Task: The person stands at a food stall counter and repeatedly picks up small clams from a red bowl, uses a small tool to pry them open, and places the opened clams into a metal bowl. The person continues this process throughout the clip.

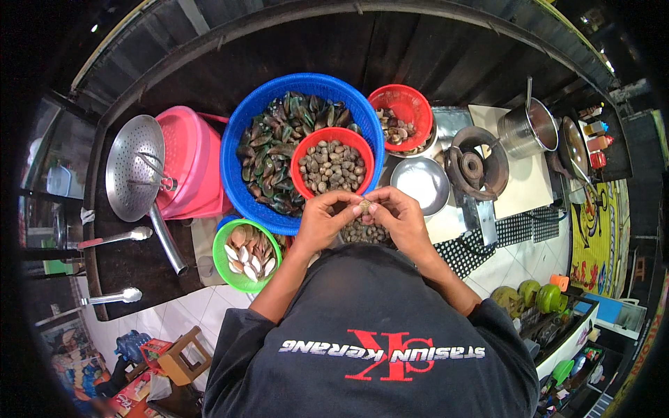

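Between the fingertips of my left hand (325, 217) and my right hand (398, 214) is a small ribbed cockle (365, 205). Both hands pinch it from either side. More cockles (366, 233) lie just beneath my fingers; the vessel around them is mostly hidden by my hands and shirt. Beyond my hands, a red plastic bowl (298, 148) full of cockles rests on dark green mussels (268, 143). The mussels fill a large blue basket (232, 150). To the left of my left forearm, a lime green basket (217, 254) contains pale, elongated shellfish (251, 252).
Behind on the right, a red basket (418, 99) holds shells, near a shiny metal bowl (420, 184). A burner (481, 164) and a steel pot (526, 132) stand farther right. On the left are pink tubs (188, 157), a perforated ladle (136, 167) and tongs (115, 238).
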`<state>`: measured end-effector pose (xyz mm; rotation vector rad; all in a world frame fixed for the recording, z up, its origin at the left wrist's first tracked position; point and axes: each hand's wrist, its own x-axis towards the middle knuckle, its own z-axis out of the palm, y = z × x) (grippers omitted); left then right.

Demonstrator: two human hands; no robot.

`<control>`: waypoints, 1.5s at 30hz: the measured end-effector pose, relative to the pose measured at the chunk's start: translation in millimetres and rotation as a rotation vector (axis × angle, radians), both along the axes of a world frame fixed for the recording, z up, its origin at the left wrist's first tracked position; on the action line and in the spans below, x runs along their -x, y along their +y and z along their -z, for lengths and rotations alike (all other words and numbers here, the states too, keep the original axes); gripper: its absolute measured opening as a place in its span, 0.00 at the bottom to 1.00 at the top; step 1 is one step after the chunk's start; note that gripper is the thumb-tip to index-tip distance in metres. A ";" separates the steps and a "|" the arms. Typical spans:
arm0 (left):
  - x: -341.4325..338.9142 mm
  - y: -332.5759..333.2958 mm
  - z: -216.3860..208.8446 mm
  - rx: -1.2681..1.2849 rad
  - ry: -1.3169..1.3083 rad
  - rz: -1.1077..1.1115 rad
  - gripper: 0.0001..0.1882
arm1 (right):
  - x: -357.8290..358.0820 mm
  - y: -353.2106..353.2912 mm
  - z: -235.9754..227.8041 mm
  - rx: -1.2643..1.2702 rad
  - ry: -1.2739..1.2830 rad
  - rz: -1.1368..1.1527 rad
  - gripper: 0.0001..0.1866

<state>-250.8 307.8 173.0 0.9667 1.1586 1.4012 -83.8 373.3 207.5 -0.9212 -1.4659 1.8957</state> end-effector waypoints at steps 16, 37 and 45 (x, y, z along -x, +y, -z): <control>-2.9 -9.7 -18.6 -0.007 0.262 0.016 0.10 | -4.1 -6.5 12.2 -0.090 -0.052 -0.014 0.06; -3.3 -9.1 -24.4 -0.099 0.459 -0.021 0.10 | -3.9 -11.2 15.0 -0.041 0.012 0.020 0.05; -3.9 -8.9 -31.3 -0.163 0.500 -0.033 0.09 | -1.7 -14.6 6.8 -0.174 -0.074 0.030 0.05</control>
